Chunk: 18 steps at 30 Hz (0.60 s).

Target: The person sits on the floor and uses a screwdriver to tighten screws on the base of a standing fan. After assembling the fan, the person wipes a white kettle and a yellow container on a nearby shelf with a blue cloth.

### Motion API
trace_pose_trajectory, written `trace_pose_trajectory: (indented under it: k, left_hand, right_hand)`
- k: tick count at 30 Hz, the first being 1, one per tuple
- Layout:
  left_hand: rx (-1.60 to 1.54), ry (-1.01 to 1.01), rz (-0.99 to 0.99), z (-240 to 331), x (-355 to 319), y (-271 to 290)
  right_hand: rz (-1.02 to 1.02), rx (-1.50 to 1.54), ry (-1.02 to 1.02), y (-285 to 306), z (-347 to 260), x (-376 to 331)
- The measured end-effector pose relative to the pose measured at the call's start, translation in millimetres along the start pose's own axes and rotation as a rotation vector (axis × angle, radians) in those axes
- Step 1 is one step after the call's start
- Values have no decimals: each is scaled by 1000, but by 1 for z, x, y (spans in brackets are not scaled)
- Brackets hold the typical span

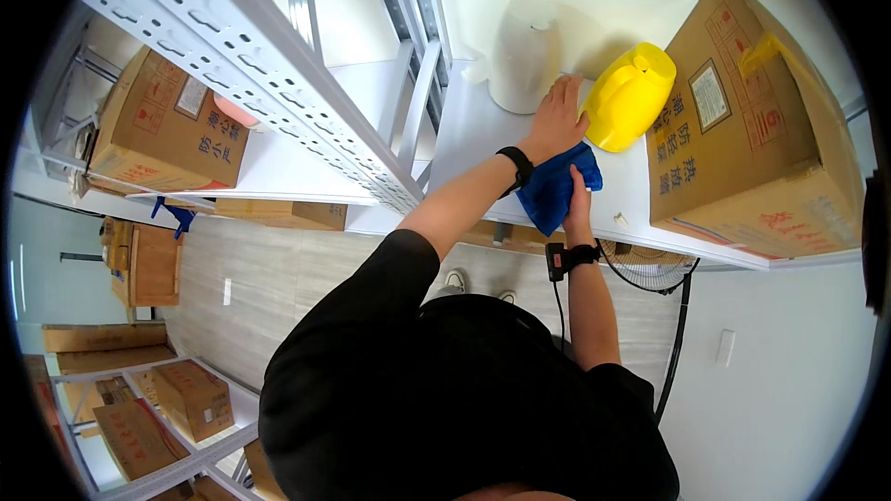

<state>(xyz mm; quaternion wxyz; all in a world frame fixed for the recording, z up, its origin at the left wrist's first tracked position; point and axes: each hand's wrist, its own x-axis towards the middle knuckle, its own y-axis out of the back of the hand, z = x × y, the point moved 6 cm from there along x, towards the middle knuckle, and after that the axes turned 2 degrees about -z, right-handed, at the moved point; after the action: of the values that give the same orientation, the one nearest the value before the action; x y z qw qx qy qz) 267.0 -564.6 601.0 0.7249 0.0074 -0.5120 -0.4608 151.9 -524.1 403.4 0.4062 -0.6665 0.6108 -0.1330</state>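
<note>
My right hand (580, 197) grips a blue cloth (557, 187) at the shelf's front edge, its thumb lying along the fabric. My left hand (557, 119), with a black band at the wrist, reaches over the cloth, fingers stretched out flat. Its fingertips lie between a white plastic jug (522, 60) and a yellow plastic jug (633, 97); whether they touch either one is hard to see. The yellow jug is tilted, with its round end towards the wall. Both jugs are on the white shelf (464, 134).
A large cardboard box (742, 130) stands right of the yellow jug. A perforated metal upright (251, 60) rises on the left, with another carton (172, 125) beyond it. Below the shelf is a fan (650, 264). Boxes (139, 436) fill a rack at the lower left.
</note>
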Motion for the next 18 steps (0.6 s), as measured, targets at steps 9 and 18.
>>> trace_pose_trajectory:
  k: [9, 18]
  left_hand:
    - [-110, 315, -348, -31, 6, -85]
    - [-1001, 676, -307, 2, 45, -86]
  right_hand:
    - [-4, -54, 21, -4, -1, -3]
    - [148, -148, -33, 17, 4, 1]
